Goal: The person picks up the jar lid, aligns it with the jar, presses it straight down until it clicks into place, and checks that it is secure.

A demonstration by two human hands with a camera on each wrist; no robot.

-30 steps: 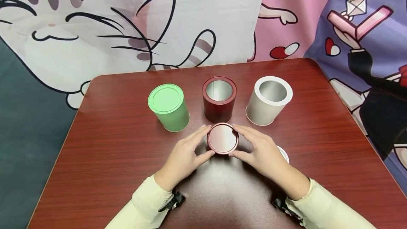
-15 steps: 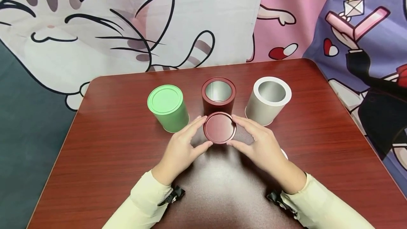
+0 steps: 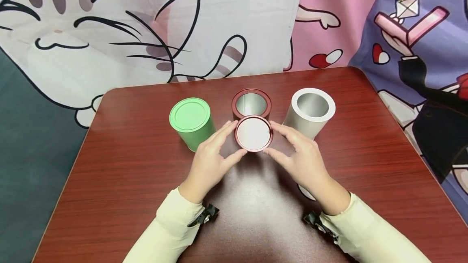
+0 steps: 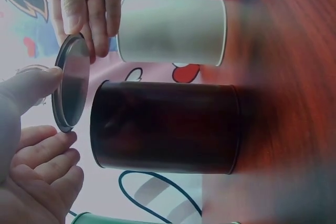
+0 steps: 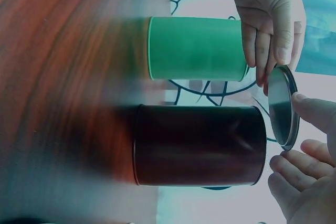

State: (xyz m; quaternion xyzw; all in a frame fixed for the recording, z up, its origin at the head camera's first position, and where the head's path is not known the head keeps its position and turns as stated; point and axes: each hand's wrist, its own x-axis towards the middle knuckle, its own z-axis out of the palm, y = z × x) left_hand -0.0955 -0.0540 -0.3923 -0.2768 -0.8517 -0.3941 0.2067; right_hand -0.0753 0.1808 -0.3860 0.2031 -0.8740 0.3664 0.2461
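A dark red round lid (image 3: 254, 133) is held level between my two hands. My left hand (image 3: 210, 155) pinches its left edge between thumb and fingertips; my right hand (image 3: 301, 157) does likewise on the right edge. Just beyond it stands the dark red can (image 4: 165, 128), upright, its top uncovered and its inside silvery. In both wrist views the lid is above rim height, apart from the can. From the head view it overlaps the can's near rim and hides its front.
Left of the red can is a green can (image 3: 190, 115) with its lid on. To the right stands a white can (image 3: 307, 123), uncovered. A white lid (image 3: 306, 192) lies partly hidden under my right forearm. Behind the wooden table (image 3: 120, 153) hangs printed cloth (image 3: 270, 19).
Both hands have carried the red lid away from me and up toward the red can, so it now overlaps the can's near rim in the head view. The cans have stayed put.
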